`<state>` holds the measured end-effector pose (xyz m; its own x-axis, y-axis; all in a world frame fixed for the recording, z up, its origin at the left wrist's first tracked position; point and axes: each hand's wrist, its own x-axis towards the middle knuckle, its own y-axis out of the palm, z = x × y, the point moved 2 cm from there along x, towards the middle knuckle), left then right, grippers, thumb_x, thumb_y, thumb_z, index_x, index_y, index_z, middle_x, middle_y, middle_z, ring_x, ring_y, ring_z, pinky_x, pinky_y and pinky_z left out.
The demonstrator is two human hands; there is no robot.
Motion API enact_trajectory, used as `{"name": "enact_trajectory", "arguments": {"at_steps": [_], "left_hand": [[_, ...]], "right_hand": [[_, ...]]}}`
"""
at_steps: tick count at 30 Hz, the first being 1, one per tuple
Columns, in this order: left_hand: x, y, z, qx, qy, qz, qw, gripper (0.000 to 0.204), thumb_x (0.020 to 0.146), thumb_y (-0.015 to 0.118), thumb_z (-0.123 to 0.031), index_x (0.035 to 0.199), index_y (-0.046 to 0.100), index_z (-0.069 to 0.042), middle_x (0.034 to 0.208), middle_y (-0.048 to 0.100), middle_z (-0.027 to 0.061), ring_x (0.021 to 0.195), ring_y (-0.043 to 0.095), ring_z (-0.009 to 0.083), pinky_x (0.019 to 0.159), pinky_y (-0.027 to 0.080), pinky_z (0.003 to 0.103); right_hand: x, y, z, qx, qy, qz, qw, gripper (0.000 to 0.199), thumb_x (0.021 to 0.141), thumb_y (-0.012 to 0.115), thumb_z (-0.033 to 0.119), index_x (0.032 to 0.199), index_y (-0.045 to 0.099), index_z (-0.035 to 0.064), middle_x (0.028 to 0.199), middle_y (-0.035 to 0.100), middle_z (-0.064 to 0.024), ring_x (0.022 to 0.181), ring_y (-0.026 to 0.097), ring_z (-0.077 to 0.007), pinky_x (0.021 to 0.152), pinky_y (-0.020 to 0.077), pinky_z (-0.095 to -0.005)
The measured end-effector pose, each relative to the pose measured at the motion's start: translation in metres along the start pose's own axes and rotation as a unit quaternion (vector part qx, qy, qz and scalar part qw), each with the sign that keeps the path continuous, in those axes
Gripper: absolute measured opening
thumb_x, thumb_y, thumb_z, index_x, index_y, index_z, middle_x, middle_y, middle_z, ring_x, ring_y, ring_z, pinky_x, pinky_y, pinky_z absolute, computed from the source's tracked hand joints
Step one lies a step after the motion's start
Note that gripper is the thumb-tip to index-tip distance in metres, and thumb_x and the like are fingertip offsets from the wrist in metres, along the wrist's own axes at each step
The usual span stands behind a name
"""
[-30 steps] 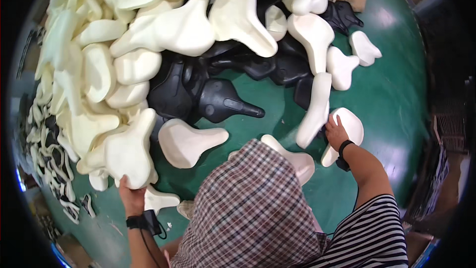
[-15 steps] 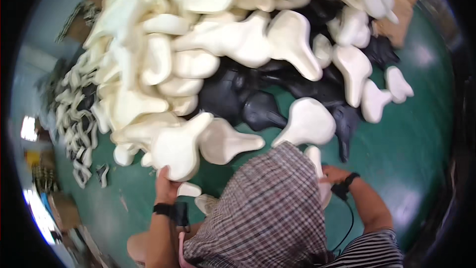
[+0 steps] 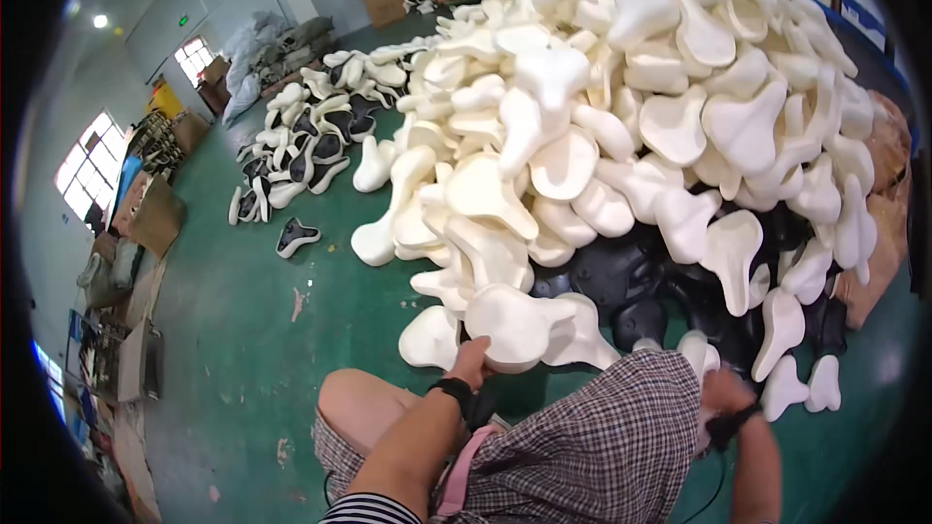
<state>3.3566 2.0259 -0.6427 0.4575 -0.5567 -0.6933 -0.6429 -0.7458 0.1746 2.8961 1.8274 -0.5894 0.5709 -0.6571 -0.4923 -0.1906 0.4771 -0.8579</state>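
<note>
My left hand (image 3: 470,363) is closed on the near edge of a cream-white foam bicycle saddle pad (image 3: 513,328), its narrow nose pointing right. At the right side of the checked cloth over my lap, my right hand (image 3: 726,394) is closed and slightly blurred. It grips a pale saddle pad (image 3: 696,349) standing along the cloth's edge, partly hidden by the hand and cloth. Another white saddle pad (image 3: 580,330) lies just right of the left-hand one, and a further pad (image 3: 428,337) lies to its left. Dark bands circle both wrists.
A tall heap of white saddle pads (image 3: 670,116) rises in front, with black saddle pieces (image 3: 612,272) at its foot. A smaller black-and-white pile (image 3: 311,136) lies at far left on the green floor (image 3: 252,340). Cardboard boxes (image 3: 155,215) line the left wall.
The view has tilted up and swung left, showing more of the heap and room. My left hand stays on its saddle pad; my right hand stays beside the cloth.
</note>
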Motion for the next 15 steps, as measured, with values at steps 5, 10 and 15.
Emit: {"name": "enact_trajectory", "arguments": {"at_steps": [5, 10, 15], "left_hand": [[0.001, 0.015, -0.006, -0.022, 0.009, 0.057, 0.998, 0.044, 0.095, 0.046, -0.026, 0.131, 0.043, -0.003, 0.123, 0.056, 0.0153, 0.106, 0.059, 0.0323, 0.086, 0.052, 0.047], [0.003, -0.002, -0.035, -0.100, 0.059, 0.140, 0.983, 0.044, 0.093, 0.048, -0.022, 0.132, 0.042, -0.004, 0.128, 0.053, 0.0147, 0.117, 0.053, 0.0309, 0.095, 0.048, 0.048], [0.033, 0.032, -0.030, -0.025, 0.098, 0.086, 0.991, 0.043, 0.088, 0.052, -0.013, 0.129, 0.042, -0.003, 0.123, 0.054, 0.0120, 0.106, 0.059, 0.0279, 0.084, 0.054, 0.045]], "right_hand": [[0.085, -0.223, 0.028, 0.200, -0.149, -0.387, 0.887, 0.063, 0.081, 0.068, 0.028, 0.131, 0.044, -0.0006, 0.125, 0.050, -0.0228, 0.112, 0.051, -0.0339, 0.096, 0.0417, -0.0405], [0.106, -0.282, 0.095, 0.330, -0.187, -0.444, 0.812, 0.067, 0.080, 0.072, 0.038, 0.133, 0.046, 0.0078, 0.126, 0.053, -0.0198, 0.106, 0.056, -0.0327, 0.091, 0.0458, -0.0404], [0.109, -0.052, 0.021, -0.114, -0.043, -0.159, 0.980, 0.033, 0.077, 0.058, 0.017, 0.110, 0.064, 0.0148, 0.126, 0.052, -0.0132, 0.113, 0.049, -0.0334, 0.090, 0.0444, -0.0482]]}}
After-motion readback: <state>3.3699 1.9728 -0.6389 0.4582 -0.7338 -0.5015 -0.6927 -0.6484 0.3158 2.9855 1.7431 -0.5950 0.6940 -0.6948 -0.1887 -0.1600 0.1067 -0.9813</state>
